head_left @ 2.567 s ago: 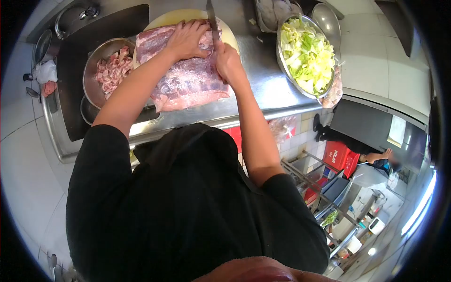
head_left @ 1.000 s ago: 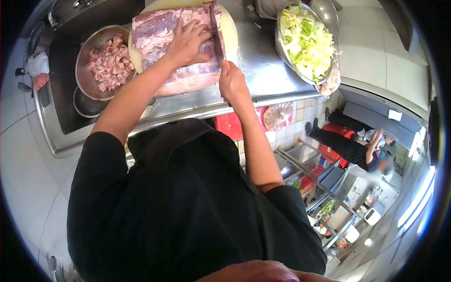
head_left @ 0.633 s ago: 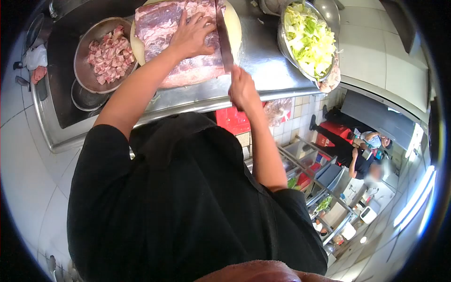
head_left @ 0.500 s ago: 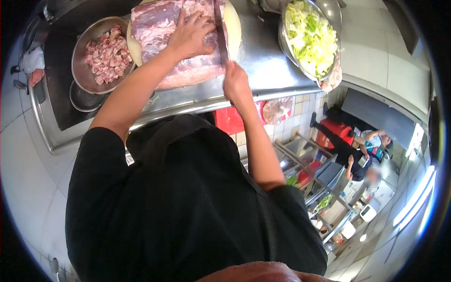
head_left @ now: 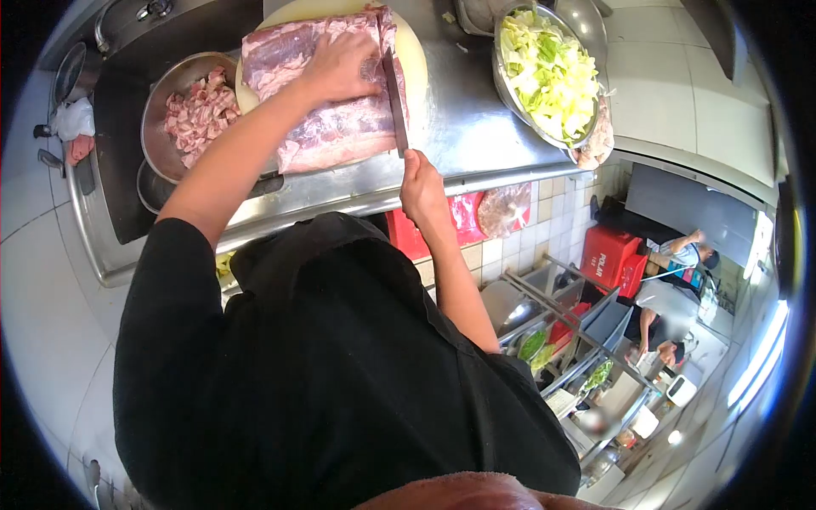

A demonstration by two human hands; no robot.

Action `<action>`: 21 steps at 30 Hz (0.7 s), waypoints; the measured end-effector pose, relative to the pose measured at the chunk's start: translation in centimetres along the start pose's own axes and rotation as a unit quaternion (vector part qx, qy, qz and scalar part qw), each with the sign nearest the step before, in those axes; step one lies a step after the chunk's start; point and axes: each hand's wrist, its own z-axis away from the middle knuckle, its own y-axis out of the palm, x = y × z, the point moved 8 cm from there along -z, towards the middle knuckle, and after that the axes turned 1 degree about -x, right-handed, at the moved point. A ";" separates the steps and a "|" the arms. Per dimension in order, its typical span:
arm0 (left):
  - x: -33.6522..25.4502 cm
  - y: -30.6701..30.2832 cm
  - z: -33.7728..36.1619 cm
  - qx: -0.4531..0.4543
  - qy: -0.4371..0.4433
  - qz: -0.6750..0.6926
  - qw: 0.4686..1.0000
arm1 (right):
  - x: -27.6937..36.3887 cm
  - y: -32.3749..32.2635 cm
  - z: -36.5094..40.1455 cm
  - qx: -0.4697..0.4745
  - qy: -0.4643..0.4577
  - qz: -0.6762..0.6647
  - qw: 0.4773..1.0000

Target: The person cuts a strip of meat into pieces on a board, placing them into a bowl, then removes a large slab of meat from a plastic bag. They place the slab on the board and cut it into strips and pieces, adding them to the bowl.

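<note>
A large slab of raw meat (head_left: 319,132) lies on a round, pale cutting board (head_left: 416,64) on the steel counter. My left hand (head_left: 340,68) rests on top of the slab with its fingers apart, slightly blurred. My right hand (head_left: 422,187) is closed around the handle of a long knife (head_left: 396,106), just beyond the counter's front edge. The blade stands in the meat near its right side, where a narrow strip shows to the right of the cut. The handle is mostly hidden in my fist.
A metal pan of chopped meat pieces (head_left: 200,115) sits left of the board, over the dark sink (head_left: 123,170). At the right stands a steel bowl of cut lettuce (head_left: 552,72). Below are red crates (head_left: 412,234) and a rack (head_left: 586,323). Other people are farther right.
My right hand has drawn the knife toward my body, so its tip now sits lower in the cut. My left hand stays on the slab. A person in the background has bent over.
</note>
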 end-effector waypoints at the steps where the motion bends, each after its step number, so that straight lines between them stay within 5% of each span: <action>1: 1.2 -0.8 -0.7 -0.058 -0.028 -0.039 0.997 | 0.6 -0.1 -0.3 0.006 0.004 -0.002 1.000; 3: 3.1 -3.0 -1.6 -0.174 -0.080 -0.113 0.975 | 0.9 -0.1 -0.8 0.007 0.011 -0.002 1.000; 6: 5.1 -2.3 -3.2 -0.014 -0.133 -0.084 0.987 | 1.2 0.0 -2.2 -0.004 0.013 0.011 1.000; 19: 5.1 -2.8 -3.1 -0.012 -0.076 -0.075 0.994 | 7.4 2.7 -14.0 -0.048 -0.063 0.030 0.996; 21: 5.2 -2.5 -2.9 -0.010 -0.075 -0.069 0.995 | 10.1 2.7 -17.4 -0.081 -0.142 -0.013 0.986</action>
